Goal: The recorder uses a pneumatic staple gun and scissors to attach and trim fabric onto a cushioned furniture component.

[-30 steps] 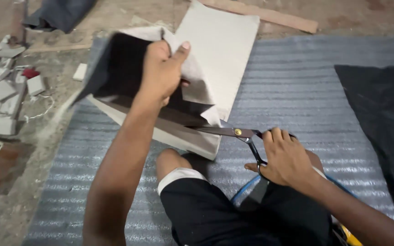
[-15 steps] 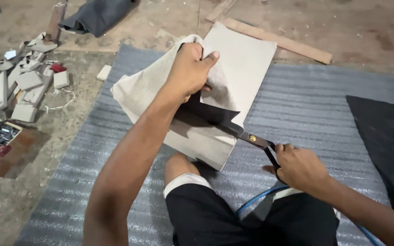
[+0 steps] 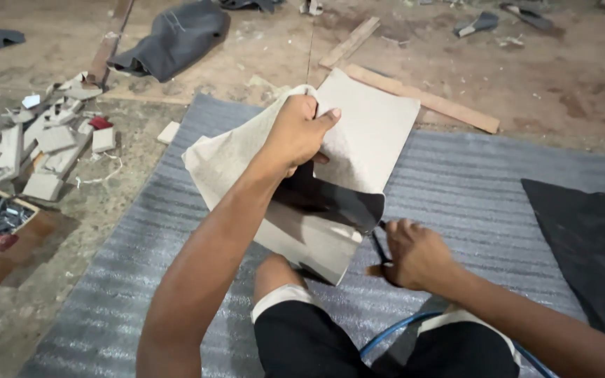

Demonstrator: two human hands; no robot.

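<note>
The left hand (image 3: 295, 136) grips the beige sheet (image 3: 358, 140) above the mat (image 3: 456, 189); the right hand (image 3: 414, 255) clasps scissors (image 3: 379, 245) at its lower edge.

Two bare forearms without sleeves, left hand (image 3: 295, 133) at upper centre of frame, right hand (image 3: 414, 253) at lower right, black shorts with white hem band, bare knee at lower centre

One head-worn camera looks steeply down from close above, facing forward over the grey mat (image 3: 456, 189) toward the far dirt floor (image 3: 561, 77).
</note>
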